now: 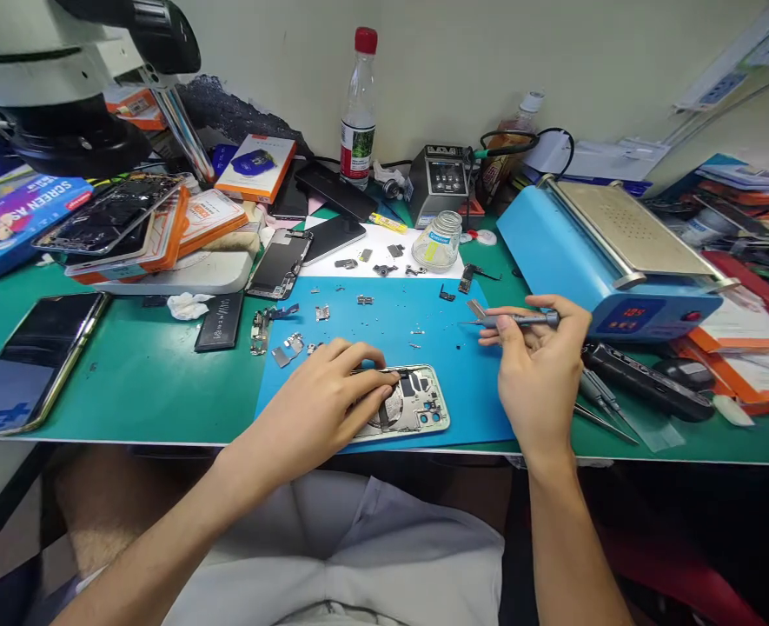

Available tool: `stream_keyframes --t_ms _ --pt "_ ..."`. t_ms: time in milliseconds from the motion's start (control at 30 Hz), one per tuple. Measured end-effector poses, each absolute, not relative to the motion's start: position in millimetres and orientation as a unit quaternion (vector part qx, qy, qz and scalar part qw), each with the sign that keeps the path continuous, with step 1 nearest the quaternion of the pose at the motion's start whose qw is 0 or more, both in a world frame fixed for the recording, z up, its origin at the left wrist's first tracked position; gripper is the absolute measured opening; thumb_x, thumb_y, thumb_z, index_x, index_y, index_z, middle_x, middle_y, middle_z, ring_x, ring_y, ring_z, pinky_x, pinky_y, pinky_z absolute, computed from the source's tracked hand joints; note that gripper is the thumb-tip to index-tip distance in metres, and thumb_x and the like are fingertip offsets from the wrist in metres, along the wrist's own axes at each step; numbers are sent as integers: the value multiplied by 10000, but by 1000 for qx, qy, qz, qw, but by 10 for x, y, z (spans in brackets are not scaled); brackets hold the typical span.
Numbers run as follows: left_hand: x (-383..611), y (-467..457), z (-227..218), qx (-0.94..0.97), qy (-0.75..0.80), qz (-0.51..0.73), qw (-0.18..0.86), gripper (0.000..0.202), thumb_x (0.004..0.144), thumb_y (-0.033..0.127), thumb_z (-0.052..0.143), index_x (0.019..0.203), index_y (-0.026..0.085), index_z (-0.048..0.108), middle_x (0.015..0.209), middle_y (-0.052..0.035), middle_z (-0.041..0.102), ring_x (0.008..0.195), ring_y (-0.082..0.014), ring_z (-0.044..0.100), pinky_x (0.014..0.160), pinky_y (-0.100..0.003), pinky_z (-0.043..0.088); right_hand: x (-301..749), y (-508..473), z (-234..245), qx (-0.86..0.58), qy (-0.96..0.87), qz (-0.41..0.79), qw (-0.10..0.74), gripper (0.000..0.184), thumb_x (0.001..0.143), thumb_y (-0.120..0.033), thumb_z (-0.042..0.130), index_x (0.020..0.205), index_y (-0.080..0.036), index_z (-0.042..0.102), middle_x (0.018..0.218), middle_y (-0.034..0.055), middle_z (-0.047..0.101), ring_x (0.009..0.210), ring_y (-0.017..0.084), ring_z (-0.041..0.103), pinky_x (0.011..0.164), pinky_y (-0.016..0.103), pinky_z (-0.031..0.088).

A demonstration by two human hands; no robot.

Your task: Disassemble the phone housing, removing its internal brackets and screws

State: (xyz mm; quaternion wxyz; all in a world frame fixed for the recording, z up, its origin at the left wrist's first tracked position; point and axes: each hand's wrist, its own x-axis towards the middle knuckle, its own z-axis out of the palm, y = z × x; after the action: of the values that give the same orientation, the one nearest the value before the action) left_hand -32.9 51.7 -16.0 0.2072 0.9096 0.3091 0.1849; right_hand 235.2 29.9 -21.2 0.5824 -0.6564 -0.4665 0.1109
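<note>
An opened phone housing (416,402) lies on a blue work mat (449,348) at the table's front edge. My left hand (332,391) rests on the housing's left part, fingers curled down onto it and pressing it to the mat. My right hand (537,361) hovers to the right of the housing, fingers closed round a slim grey screwdriver (514,319) held level, its tip pointing left. Small screws, brackets and metal shields (286,348) are scattered over the mat behind my left hand.
Round the mat on the green table (142,382): phones (32,356), a black battery (220,322), a blue heating plate machine (609,261), a soldering station (446,178), a glass jar (440,242), a water bottle (359,109), tweezers (602,404). A microscope (77,69) stands at back left.
</note>
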Motion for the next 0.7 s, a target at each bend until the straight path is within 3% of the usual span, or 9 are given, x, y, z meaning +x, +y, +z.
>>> stream_keyframes --t_ms 267,400,467,700 --pt "-320 518 -174 906 309 194 214 356 1196 327 446 1326 247 768 1339 -73 714 1132 -248 607 978 -457 538 2307 265 -171 -622 -450 129 627 407 1010 -400 714 1313 -257 482 1066 33 776 833 189 773 783 381 675" --pt "-316 520 -187 905 312 196 212 336 1191 335 466 1307 244 767 1322 -66 712 1111 -246 599 983 -457 530 2025 113 -127 -585 -393 282 650 609 993 -490 748 1478 -283 444 971 -1 742 658 154 682 601 318 621" --pt "-317 519 -189 905 310 198 212 317 1185 338 486 1290 239 768 1309 -61 712 1095 -244 594 978 -454 529 1861 37 -141 -568 -380 363 634 604 987 -502 758 1472 -289 466 980 9 738 644 155 674 569 312 609" --pt "-325 531 -177 903 314 198 217 263 1156 331 560 1301 253 765 1326 -54 716 1119 -251 591 979 -449 535 1701 12 -216 -556 -416 405 595 599 1027 -489 712 1526 -295 444 1099 47 770 772 183 756 684 340 668"
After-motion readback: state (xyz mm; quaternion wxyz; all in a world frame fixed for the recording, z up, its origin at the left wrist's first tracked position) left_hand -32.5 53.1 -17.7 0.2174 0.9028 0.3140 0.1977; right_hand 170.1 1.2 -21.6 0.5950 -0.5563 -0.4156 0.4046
